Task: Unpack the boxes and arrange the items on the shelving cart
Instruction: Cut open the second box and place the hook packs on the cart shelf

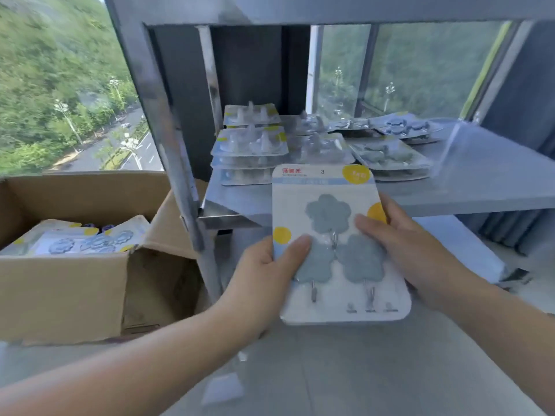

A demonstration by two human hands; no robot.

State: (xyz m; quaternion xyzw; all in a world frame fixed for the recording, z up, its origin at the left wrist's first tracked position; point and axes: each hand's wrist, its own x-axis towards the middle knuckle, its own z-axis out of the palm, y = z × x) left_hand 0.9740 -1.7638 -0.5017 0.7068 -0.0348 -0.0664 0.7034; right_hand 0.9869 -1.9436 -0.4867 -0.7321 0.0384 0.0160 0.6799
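Hook pack (pixel 336 244) held in both hands, just in front of the shelving cart's (pixel 468 175) middle shelf, front edge.

Long axis running away from the body, header end farthest out and tilted slightly left; printed "3" and red logo at that far end, yellow dots on the card. Face up toward the camera. Three blue flower-shaped hooks under the blister, one above, two below, metal prongs pointing back toward the wrists.

Left hand (pixel 267 268): grip closed on pack's lower left edge, thumb flat across the front over the lower left flower, fingers hidden behind the card.

Right hand (pixel 399 244): grip closed on the right edge, thumb lying over the front near the upper flower, fingers behind, out of sight.

On the cart shelf beyond the pack: stacked hook packs (pixel 249 145) in rows, clear-hook ones to the left, blue-flower ones to the right, mostly lying flat, some overlapping. Cart's steel upright (pixel 168 139) just left of the held pack.

Left of the cart: open cardboard box (pixel 69 280), flaps up, more flower-hook packs (pixel 87 240) inside, lying loosely.

Behind the cart: window (pixel 60 85), green hillside and road far below.
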